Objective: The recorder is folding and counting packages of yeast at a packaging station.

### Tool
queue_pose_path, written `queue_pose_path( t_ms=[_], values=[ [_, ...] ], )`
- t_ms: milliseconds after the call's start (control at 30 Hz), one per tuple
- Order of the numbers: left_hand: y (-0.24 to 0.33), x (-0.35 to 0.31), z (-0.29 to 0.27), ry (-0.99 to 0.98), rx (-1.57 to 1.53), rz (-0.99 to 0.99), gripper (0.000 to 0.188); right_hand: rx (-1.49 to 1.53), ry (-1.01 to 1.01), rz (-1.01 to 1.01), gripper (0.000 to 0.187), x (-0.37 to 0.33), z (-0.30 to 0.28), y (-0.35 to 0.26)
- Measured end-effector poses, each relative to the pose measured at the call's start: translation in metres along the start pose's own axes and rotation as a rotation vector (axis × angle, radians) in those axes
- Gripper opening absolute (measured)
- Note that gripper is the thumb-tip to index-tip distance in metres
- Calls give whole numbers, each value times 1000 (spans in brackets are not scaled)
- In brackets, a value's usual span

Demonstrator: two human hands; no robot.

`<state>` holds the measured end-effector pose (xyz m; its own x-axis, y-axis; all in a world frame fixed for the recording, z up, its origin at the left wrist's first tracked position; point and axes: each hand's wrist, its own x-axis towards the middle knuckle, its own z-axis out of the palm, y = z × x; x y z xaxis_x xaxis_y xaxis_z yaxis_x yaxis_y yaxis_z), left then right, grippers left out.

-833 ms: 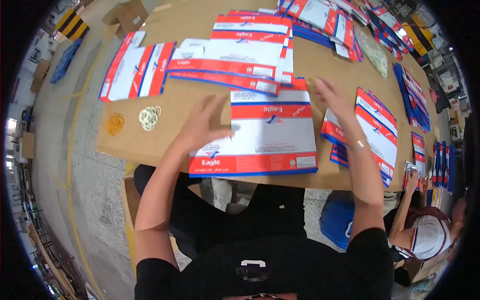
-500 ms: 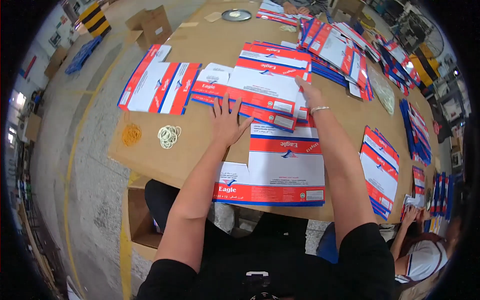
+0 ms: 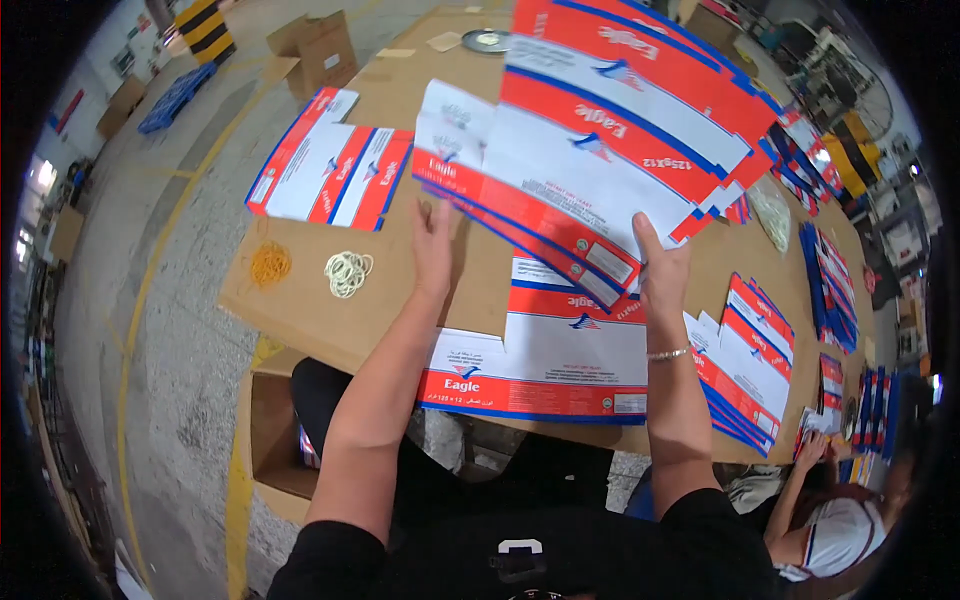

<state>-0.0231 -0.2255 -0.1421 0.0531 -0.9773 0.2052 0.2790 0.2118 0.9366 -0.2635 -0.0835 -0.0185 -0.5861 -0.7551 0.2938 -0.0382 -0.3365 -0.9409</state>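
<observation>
A fanned stack of flattened cartons [image 3: 560, 160], printed red, white and blue, is raised and tilted above the table. My right hand [image 3: 660, 265] grips its lower right edge, thumb on top and the other fingers mostly hidden. Close against the stack's lower left corner is my left hand [image 3: 433, 245], seen edge-on with fingers extended; whether it bears any weight is unclear. Under the raised stack, another pile of flattened cartons [image 3: 540, 360] lies at the table's near edge, its far part covered.
On the brown table [image 3: 390, 280] lie orange rubber bands [image 3: 270, 264], pale rubber bands [image 3: 348, 274] and flat cartons to the left [image 3: 325, 165] and right [image 3: 750, 365]. A round dish [image 3: 486, 40] sits far back. A co-worker [image 3: 835, 535] handles cartons at lower right.
The upper carton stack has risen off the table, fanning and shifting right. My right hand moved down to its lower edge; my left hand turned from lying flat on it to edge-on beside it.
</observation>
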Motion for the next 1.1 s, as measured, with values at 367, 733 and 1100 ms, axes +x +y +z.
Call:
queue_pose_path(
  t_ms=[367, 733, 1100],
  values=[
    [16, -32, 47, -104, -620, -579, 55, 38, 5, 107, 27, -97, -19, 50],
    [57, -39, 69, -82, -617, -573, 58, -179, -242, 275, 25, -114, -26, 19],
    [84, -91, -8, -833, 954, 121, 58, 114, 79, 116, 55, 87, -87, -12]
  ],
)
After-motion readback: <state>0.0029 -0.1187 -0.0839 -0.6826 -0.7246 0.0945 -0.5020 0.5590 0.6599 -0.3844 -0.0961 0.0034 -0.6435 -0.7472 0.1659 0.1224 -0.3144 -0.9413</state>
